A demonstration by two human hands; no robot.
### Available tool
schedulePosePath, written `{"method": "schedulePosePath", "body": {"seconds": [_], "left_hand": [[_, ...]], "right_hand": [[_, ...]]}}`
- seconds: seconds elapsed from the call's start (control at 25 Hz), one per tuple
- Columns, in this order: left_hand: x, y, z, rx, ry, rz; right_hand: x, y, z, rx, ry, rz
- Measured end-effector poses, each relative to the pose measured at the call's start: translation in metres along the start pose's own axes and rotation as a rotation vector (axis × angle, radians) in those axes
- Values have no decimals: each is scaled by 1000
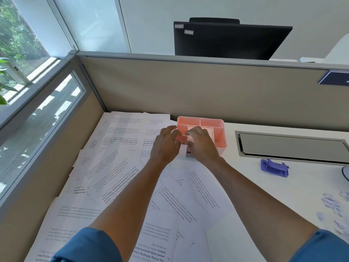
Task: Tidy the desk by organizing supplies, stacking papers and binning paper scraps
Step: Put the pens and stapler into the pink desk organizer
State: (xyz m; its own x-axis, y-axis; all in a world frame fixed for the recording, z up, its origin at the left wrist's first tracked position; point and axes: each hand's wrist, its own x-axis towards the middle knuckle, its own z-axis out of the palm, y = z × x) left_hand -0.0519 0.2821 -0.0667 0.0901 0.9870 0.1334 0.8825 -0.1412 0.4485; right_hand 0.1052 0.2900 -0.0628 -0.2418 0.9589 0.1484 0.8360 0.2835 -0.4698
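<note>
Far left: glass partition (43, 114), greenery outside. Printed sheets (117, 167) lie fanned and overlapping across the left half of the white desk (245, 190), none squared up.

Centre: both arms reach forward to the pink organizer (211, 129), which stands against the beige divider (188, 87) at the papers' right edge. Left hand (166, 146) curls at the organizer's near-left corner; right hand (200, 142) beside it over the front compartments. Something small, white and boxy sits between the fingers at the front lip. Which hand actually bears it I cannot tell; the fingers of both look bent round it.

Judgement: an item is going into, or being seated in, a front compartment. To do it well, steady the organizer with one hand so it doesn't slide on loose paper, and drop the piece upright into one slot.

Right: recessed grey cable hatch (290, 146), purple hole punch (273, 168) just near it, torn paper scraps (334, 207) scattered at the desk's right edge, well apart from the hands and not yet binned.

Writing: sheets carry repeated paragraphs; "Defined by a slower pace" and "strong community bonds" are legible. Two pale labels on the black monitor back (232, 40) are unreadable.
</note>
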Motion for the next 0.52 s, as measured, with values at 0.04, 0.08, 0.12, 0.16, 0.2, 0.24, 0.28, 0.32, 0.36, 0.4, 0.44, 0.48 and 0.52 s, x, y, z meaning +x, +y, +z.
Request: {"method": "schedulePosePath", "body": {"seconds": [0.04,0.08,0.12,0.16,0.2,0.24,0.28,0.32,0.36,0.4,0.44,0.48,0.52], "left_hand": [[-4,5,-2,-11,27,12],[-7,10,-4,-28,49,20],[-11,17,-5,-50,64,29],[-15,25,-6,-73,73,42],[-20,34,-5,-88,73,54],[-26,43,-3,-90,65,64],[-31,52,1,-83,54,72],[-36,62,5,-77,45,81],[-40,71,9,-79,36,91],[-44,80,14,-86,27,106],[-46,90,20,-92,19,129],[-49,98,26,-92,9,147],[-51,109,34,-89,-8,154]], "right_hand": [[-7,0,-4,13,18,1],[-13,2,-8,21,31,4],[-20,4,-13,30,44,6],[-28,7,-19,39,54,5],[-35,12,-25,47,61,0],[-43,17,-30,51,66,-6],[-51,23,-35,54,72,-6],[-60,31,-41,58,83,4],[-69,38,-46,61,92,20],[-78,45,-50,61,97,39],[-87,53,-55,59,98,57],[-96,62,-60,56,97,78],[-106,74,-65,53,97,105]]}}
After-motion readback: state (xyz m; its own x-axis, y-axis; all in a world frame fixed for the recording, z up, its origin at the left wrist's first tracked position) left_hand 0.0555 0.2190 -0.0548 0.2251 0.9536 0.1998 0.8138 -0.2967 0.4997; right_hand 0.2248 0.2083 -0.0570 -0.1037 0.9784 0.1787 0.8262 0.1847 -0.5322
